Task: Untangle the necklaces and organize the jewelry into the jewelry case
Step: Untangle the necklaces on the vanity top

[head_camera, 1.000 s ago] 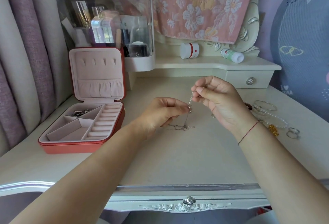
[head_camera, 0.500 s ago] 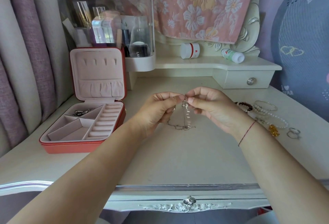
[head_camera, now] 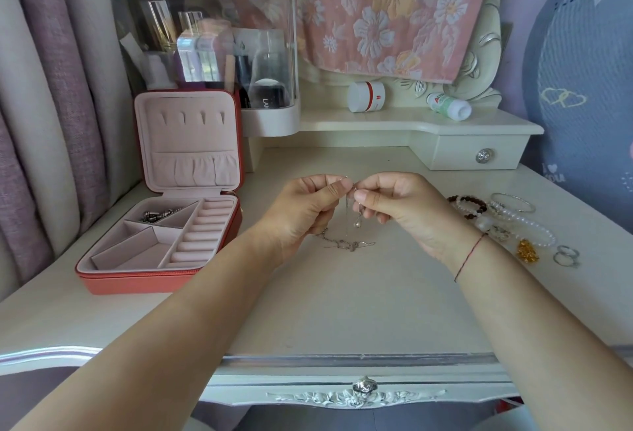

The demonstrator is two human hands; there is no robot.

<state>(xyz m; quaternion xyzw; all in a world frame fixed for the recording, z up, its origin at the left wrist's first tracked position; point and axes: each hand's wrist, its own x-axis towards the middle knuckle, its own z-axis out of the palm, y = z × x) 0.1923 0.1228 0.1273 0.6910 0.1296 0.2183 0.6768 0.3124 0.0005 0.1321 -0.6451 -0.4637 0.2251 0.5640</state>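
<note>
We see a pale worktop [head_camera: 342, 310] by mauve curtains [head_camera: 51, 105], the red jewelry case [head_camera: 164, 245] open at left. Both the left hand [head_camera: 305, 215] and right hand [head_camera: 400, 211] pinch the tangled necklaces [head_camera: 349, 228], chain trailing onto the worktop; bracelets [head_camera: 507, 215] lie right

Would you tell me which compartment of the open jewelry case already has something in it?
The rear-left triangular compartment, nearest the lid hinge, holds small silver pieces. The jewelry case's other compartments and ring rolls look bare.
</note>
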